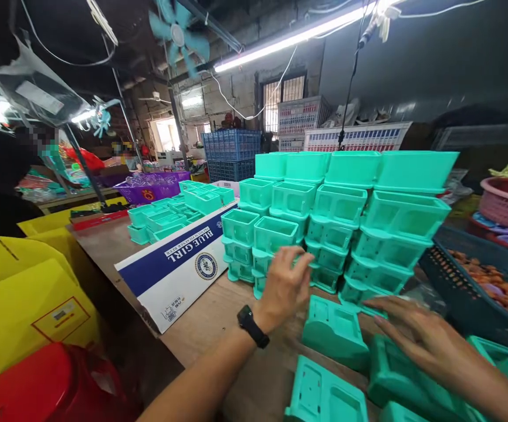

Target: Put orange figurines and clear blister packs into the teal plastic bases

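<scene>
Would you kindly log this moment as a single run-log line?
left hand: open, reaching to stacked turquoise boxes | right hand: flat, open over loose turquoise box | wooden table: white-and-blue carton on its left

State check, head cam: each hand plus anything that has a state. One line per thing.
left hand: open, fingers at the stacked teal boxes, holding nothing
right hand: flat, resting on a teal part
stacked teal boxes: upright, openings up
tube light: on
ceiling fan: cannot tell if spinning

A factory workshop; stacked teal plastic housings [337,223], crates [232,146], strip light [289,38].
</scene>
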